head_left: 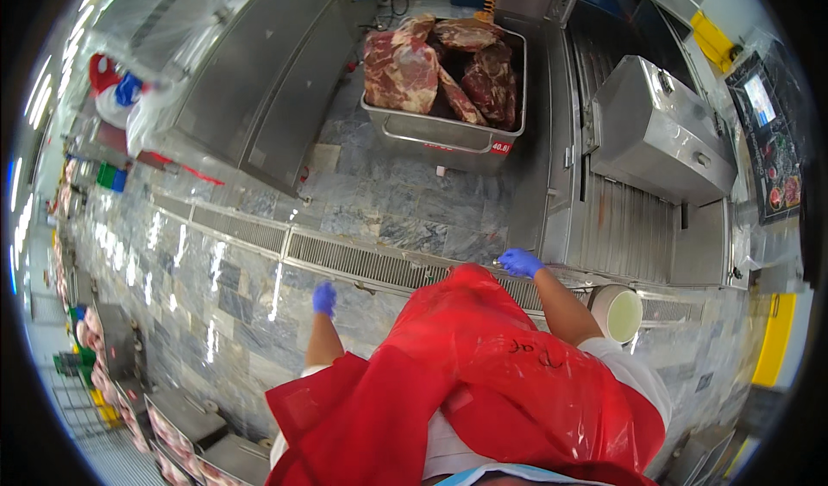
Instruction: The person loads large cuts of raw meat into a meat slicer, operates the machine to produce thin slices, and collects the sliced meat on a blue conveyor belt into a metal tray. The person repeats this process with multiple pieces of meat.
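Note:
My left hand, in a blue-purple glove, hangs at my left side above the tiled floor. Its fingers look curled in, and nothing shows in them. My right hand, gloved the same way, is out in front on my right, above the floor drain grate. It is closed around something small with a shiny metallic end, too small to name. Ahead of me stands a steel meat tub with a front handle. Large cuts of raw meat are piled in it. Neither hand touches the tub.
A drain grate crosses the tiled floor. At right is a steel machine with a ribbed bed, and a white bucket below it. Steel cabinets stand at left. Another person works behind them. Meat trays lie lower left.

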Demonstrator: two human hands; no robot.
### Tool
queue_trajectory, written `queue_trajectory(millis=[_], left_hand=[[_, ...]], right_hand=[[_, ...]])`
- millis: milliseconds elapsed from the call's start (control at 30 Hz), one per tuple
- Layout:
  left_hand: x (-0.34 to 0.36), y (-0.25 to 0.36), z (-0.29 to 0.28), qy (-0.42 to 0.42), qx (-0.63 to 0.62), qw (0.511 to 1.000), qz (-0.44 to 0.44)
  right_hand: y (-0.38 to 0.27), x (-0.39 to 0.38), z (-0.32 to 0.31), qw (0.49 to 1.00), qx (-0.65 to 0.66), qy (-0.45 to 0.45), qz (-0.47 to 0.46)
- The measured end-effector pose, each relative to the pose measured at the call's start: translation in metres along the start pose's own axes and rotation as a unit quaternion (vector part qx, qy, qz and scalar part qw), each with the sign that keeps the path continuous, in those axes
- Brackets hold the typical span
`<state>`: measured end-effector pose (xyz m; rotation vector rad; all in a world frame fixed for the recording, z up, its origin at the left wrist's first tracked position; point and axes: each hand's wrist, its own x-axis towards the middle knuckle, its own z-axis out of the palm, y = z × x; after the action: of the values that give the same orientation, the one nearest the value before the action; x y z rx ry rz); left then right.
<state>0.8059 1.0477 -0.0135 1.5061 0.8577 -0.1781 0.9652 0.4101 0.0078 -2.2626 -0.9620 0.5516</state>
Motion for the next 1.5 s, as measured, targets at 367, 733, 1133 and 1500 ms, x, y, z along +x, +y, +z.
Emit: queue_trajectory(millis=[367, 733, 1133, 1500], left_hand=[[0.211, 0.405, 0.151, -0.180, -0.083, 0.978, -0.059], [0.349, 0.587, 0.206, -0.232, 0.028, 0.967, -0.101], [0.530, 0.553, 0.275, -0.410, 0.059, 0.854, -0.315], [0.526, 0.588, 0.311, -0.609, -0.030, 0.690, -0.390]], right_hand=[[0.007, 0.101, -0.058, 0.627, 0.609, 0.127, 0.468], [-0.021, 0.453, -0.269, 0.518, 0.732, 0.147, 0.417], [-0.025, 0.511, -0.295, 0.439, 0.776, 0.166, 0.421], [-0.035, 0.530, -0.305, 0.393, 0.785, 0.195, 0.437]])
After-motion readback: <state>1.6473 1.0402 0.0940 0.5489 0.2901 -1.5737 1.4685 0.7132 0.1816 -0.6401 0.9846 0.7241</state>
